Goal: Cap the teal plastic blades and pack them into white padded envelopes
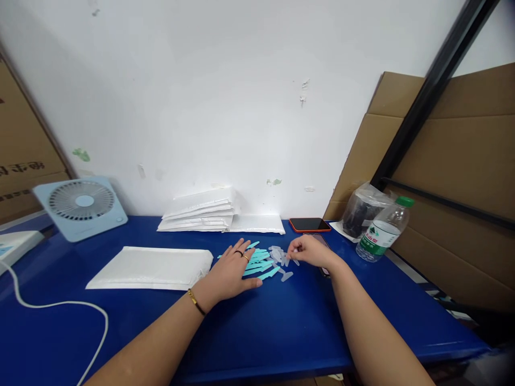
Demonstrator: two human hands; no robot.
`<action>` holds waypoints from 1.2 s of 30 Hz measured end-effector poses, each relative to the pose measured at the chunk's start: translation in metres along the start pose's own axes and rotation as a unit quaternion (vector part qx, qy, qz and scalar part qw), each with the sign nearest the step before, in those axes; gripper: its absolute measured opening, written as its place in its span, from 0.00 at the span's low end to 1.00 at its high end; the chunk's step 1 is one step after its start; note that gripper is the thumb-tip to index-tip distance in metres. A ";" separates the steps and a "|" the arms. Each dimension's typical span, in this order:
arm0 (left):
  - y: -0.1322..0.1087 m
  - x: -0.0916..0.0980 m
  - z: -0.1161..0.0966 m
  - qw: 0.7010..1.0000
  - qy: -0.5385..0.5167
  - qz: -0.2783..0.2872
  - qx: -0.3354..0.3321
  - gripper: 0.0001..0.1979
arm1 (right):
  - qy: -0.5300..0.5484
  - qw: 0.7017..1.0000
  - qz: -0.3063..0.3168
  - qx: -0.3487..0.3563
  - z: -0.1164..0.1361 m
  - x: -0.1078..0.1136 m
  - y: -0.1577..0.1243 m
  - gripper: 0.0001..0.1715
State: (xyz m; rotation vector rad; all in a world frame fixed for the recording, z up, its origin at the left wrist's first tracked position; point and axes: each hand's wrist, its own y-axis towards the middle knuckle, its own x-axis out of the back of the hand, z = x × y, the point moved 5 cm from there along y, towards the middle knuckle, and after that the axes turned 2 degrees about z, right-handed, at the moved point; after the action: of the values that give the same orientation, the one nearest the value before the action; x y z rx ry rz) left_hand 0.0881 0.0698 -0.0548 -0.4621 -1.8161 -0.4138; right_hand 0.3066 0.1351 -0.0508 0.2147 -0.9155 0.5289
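Observation:
A small heap of turquoise plastic strips (259, 262) and clear plastic pieces (278, 255) lies in the middle of the blue table (281, 327). My left hand (230, 269) rests flat on the left side of the heap with its fingers stretched out. It wears rings and a gold bracelet. My right hand (310, 252) sits at the right side of the heap. Its fingertips are pinched together on a clear plastic piece (290, 259).
A flat white padded envelope (151, 267) lies left of the heap, with a stack of them (201, 210) against the wall. A phone (309, 224), a water bottle (383, 229) and a wrapped dark roll (362, 210) stand at right. A small fan (82, 206) and a white cable (60, 305) are at left.

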 end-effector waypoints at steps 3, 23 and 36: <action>0.001 -0.015 -0.002 0.999 0.010 0.031 -0.014 0.41 | -0.029 0.992 -0.119 0.035 0.002 0.003 0.006 0.12; 0.007 -0.006 0.016 0.994 0.056 -0.015 0.089 0.38 | -0.050 0.990 -0.132 0.009 -0.015 -0.019 0.041 0.08; 0.013 -0.008 0.015 0.999 0.049 -0.011 0.003 0.36 | -0.015 0.988 -0.139 0.063 -0.012 -0.019 0.040 0.09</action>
State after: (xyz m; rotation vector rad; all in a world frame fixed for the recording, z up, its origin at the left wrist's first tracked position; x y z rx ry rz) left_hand 0.0846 0.0879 -0.0664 -0.4122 -1.7290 -0.4392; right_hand 0.2851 0.1671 -0.0752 0.4595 -0.8650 0.3251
